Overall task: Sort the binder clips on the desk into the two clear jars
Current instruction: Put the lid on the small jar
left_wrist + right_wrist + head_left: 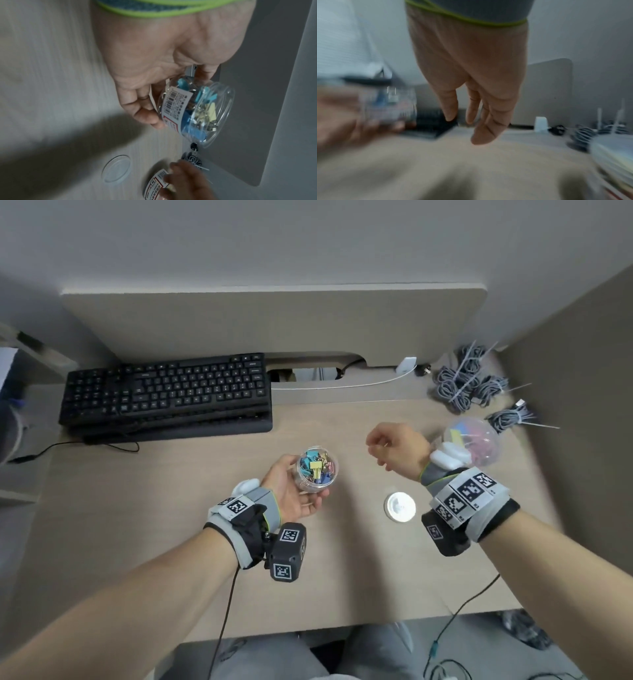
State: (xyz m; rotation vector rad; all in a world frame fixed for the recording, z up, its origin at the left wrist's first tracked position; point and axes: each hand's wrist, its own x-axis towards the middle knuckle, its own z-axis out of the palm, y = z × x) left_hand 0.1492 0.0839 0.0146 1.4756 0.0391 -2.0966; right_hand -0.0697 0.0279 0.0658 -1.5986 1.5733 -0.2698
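The open jar, full of coloured binder clips, is cupped in the left grip, held tilted above the surface just left of the loose lid. The right grip is held relaxed and empty beyond the lid; the second jar is seen right of it. With no lid fitted, clips could be spilled if the jar is tipped further.

A black keyboard sits at the desk's back left; bundled grey cables and a white charger lie back right
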